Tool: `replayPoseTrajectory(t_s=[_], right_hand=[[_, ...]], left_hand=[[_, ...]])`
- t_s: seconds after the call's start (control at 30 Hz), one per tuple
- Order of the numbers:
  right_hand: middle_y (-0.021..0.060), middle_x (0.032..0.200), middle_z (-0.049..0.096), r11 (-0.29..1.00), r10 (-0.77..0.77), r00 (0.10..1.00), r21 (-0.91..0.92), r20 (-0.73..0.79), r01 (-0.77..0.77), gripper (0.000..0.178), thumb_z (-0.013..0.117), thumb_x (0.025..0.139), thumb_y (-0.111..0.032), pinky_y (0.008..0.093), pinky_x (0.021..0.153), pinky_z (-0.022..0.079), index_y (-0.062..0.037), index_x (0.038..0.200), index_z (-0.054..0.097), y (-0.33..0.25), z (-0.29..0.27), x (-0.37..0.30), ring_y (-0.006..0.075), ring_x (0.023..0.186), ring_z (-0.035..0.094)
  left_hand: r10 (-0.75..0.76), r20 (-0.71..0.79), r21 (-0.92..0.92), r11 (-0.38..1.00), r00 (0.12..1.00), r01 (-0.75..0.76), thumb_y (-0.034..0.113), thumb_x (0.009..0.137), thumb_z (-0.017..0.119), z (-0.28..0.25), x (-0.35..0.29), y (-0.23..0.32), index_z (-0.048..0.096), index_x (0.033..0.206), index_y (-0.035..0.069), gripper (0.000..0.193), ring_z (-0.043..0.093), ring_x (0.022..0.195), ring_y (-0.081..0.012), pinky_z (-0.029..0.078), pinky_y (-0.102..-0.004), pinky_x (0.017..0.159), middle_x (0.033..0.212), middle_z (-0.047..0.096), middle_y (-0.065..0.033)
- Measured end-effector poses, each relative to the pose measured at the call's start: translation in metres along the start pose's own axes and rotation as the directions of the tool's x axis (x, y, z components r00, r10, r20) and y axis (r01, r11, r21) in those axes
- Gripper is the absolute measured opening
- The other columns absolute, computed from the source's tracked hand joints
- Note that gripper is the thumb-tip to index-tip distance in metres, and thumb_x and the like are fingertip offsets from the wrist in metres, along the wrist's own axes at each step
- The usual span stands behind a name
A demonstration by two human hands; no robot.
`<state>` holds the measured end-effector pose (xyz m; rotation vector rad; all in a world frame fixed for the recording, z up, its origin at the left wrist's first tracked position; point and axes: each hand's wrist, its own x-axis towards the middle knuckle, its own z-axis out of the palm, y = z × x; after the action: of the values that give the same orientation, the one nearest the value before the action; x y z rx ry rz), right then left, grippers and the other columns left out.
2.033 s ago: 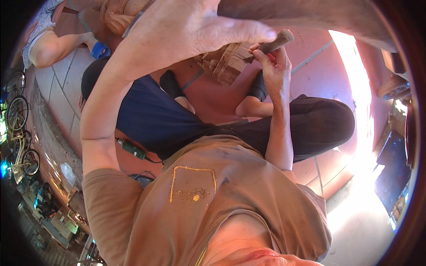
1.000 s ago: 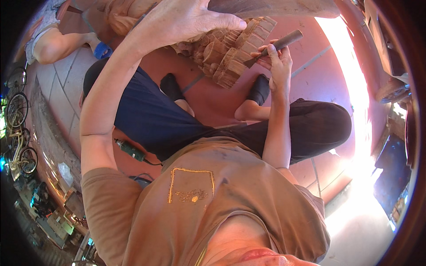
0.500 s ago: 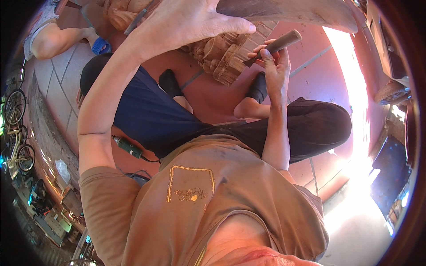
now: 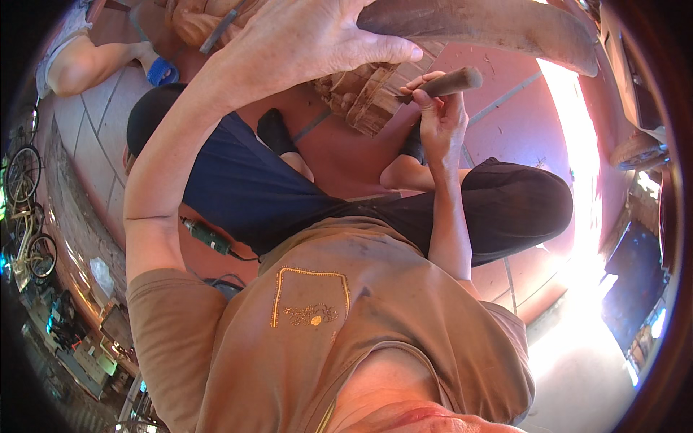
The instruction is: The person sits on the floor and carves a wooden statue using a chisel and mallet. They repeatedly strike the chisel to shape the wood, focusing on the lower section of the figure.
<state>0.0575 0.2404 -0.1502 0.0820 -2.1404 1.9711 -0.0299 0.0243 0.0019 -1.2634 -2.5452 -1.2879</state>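
My left hand [image 4: 317, 36] is up at the top, its fingers spread over a pale carved wooden piece [image 4: 368, 105], with the thumb lying along a long curved brown wooden part [image 4: 505, 25]. My right hand [image 4: 437, 123] is just right of the carving. It grips a chisel with a round wooden handle [image 4: 451, 81], whose blade end points into the carved wood. I sit on the floor with legs folded, in dark blue shorts [image 4: 245, 195] and a brown shirt [image 4: 339, 325].
A green corded power tool [image 4: 206, 237] lies on the red tiled floor by my left thigh. Another person's bare leg [image 4: 94, 65] and a blue sandal [image 4: 162, 72] are at the top left. Bicycles [image 4: 25, 187] stand far left. Harsh sunlight [image 4: 577, 180] falls on the right.
My right hand with the chisel has shifted slightly along the carving. My left hand has stayed on the wood, which now sits more hidden under it.
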Motion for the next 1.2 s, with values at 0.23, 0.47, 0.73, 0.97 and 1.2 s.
replayPoseTrajectory(t_s=[0.23,0.47,0.73,0.97,1.2], right_hand=[[0.0076,0.098,0.071,0.994,-0.101,0.995,-0.051,-0.014,0.1,0.02,0.068,0.093,0.002,0.0289,0.079,0.056,-0.0016,0.109,0.057,0.009,-0.002,-0.007,0.0156,0.086,0.068],[0.009,0.094,0.074,0.923,-0.213,0.977,-0.331,-0.011,0.198,0.018,0.07,0.092,0.001,0.0281,0.074,0.053,-0.0025,0.106,0.058,-0.001,-0.004,-0.015,0.0169,0.083,0.071],[0.0089,0.092,0.075,0.908,-0.227,0.974,-0.363,-0.008,0.209,0.02,0.072,0.091,-0.001,0.0316,0.074,0.055,-0.0039,0.107,0.061,-0.01,0.003,-0.013,0.02,0.081,0.072],[0.0139,0.089,0.073,0.839,-0.283,0.958,-0.47,0.051,0.273,0.022,0.074,0.092,-0.013,0.0338,0.071,0.054,-0.0035,0.108,0.062,0.012,-0.002,-0.017,0.0223,0.078,0.07],[0.0117,0.097,0.072,0.848,-0.289,0.957,-0.47,-0.021,0.245,0.022,0.067,0.095,-0.006,0.0336,0.078,0.054,-0.0027,0.115,0.061,0.049,-0.015,-0.028,0.0233,0.085,0.068]], left_hand=[[0.034,-0.01,0.033,0.999,0.999,-0.034,0.027,0.085,0.078,0.0,-0.005,0.0,0.045,0.149,0.008,0.075,0.07,0.095,-0.0325,0.054,-0.0391,0.091,0.121,0.069,-0.021],[0.034,0.184,0.189,0.98,0.982,-0.069,0.022,0.082,0.079,0.004,-0.018,0.003,0.049,0.147,0.013,0.073,0.069,0.094,-0.0285,0.054,-0.0372,0.087,0.121,0.068,-0.0143],[0.12,0.114,0.041,0.991,0.986,-0.125,0.027,0.086,0.074,-0.016,-0.016,0.019,0.045,0.151,0.013,0.072,0.068,0.099,-0.0334,0.053,-0.0385,0.091,0.125,0.067,-0.0183],[-0.224,0.38,0.312,0.944,0.897,0.104,0.022,0.079,0.079,-0.017,-0.022,0.026,0.055,0.145,0.023,0.07,0.067,0.1,-0.0316,0.052,-0.0399,0.092,0.119,0.07,-0.0113],[0.071,0.147,-0.02,0.997,0.987,-0.069,0.026,0.083,0.077,-0.004,-0.029,0.03,0.046,0.151,0.027,0.075,0.069,0.083,-0.0306,0.054,-0.0403,0.078,0.107,0.071,-0.013]])
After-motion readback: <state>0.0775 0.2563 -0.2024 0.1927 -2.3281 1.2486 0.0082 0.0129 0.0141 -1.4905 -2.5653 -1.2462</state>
